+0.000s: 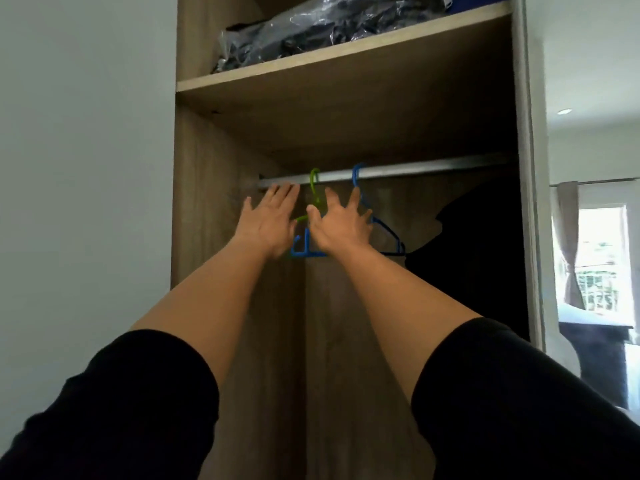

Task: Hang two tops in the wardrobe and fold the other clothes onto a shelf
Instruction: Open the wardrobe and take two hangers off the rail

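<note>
— Pale walls frame an open wooden wardrobe (pixel 346 133); what is inside it?

— Near the top a metal rail (pixel 415 170) runs across. A green hanger (pixel 314 188) and a blue hanger (pixel 384 230) hook over it side by side, both bare. To the right, a dark garment (pixel 478 244) hangs in the shadowed part of the wardrobe.

— And above the rail?

— A shelf (pixel 311 60) carries dark clothes wrapped in clear plastic (pixel 311 29).

— Where are the person's hands?

— Both arms reach up, black sleeves (pixel 138 410) pushed to the elbows. The left hand (pixel 268 223) is flat with fingers spread, its fingertips just below the rail, left of the green hook. The right hand (pixel 341 225) is also spread wide, in front of both hangers, covering their middles. Neither hand grips anything; whether the right palm touches the hangers cannot be told.

— Anything beyond the wardrobe?

— On the right, a curtained window (pixel 599 258) lets in daylight.
</note>
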`<state>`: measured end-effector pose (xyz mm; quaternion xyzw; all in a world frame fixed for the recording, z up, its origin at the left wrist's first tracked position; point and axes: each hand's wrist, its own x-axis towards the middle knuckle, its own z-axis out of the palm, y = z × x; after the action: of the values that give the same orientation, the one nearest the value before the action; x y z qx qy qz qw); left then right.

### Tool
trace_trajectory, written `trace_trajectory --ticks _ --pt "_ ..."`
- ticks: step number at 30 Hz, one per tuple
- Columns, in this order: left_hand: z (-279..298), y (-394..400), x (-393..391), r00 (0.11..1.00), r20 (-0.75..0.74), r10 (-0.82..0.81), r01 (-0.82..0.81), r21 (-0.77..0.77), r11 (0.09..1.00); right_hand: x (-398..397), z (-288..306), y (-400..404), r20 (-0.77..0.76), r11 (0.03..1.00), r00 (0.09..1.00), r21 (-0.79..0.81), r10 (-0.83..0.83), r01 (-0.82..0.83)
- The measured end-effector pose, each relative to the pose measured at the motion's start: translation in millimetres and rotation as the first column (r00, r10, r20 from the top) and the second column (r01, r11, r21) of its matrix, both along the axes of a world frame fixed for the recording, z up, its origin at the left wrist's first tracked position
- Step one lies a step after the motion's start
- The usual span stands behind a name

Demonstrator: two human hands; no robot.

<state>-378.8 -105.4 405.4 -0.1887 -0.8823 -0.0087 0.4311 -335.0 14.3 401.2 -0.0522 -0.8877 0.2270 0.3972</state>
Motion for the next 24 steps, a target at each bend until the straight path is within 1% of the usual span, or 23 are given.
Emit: trace_trajectory --ticks 2,4,6,7,12,18,22,24 --pt "4 7 -17 0.992 0.103 -0.068 0.064 0.035 0.997 -13 2 0 0.015 0.999 1.000 -0.047 -0.018 0.018" --pt "3 10 -36 0.967 0.206 -0.152 0.141 0.070 0.988 -24 2 -1 0.019 0.996 0.999 -0.080 -0.044 0.045" --pt "2 12 -52 0.937 0.276 -0.216 0.192 0.110 0.975 -35 0 -3 0.035 0.992 0.997 -0.107 -0.066 0.069" --pt "1 12 -58 0.929 0.295 -0.221 0.195 0.116 0.974 -40 -2 -4 0.043 0.990 0.996 -0.116 -0.077 0.082" --pt "-9 13 -73 0.917 0.326 -0.229 0.188 0.152 0.970 -57 -13 -3 0.090 0.986 0.988 -0.098 -0.128 0.137" --pt "-19 15 -81 0.904 0.308 -0.298 0.260 0.158 0.953 -70 -21 -4 0.064 0.975 0.992 -0.187 -0.113 0.123" --pt "-21 14 -90 0.911 0.292 -0.290 0.230 0.225 0.947 -73 -23 -6 0.082 0.967 0.988 -0.207 -0.132 0.146" --pt "-23 12 -91 0.905 0.290 -0.313 0.233 0.279 0.932 -76 -25 -6 0.061 0.959 0.987 -0.231 -0.152 0.162"
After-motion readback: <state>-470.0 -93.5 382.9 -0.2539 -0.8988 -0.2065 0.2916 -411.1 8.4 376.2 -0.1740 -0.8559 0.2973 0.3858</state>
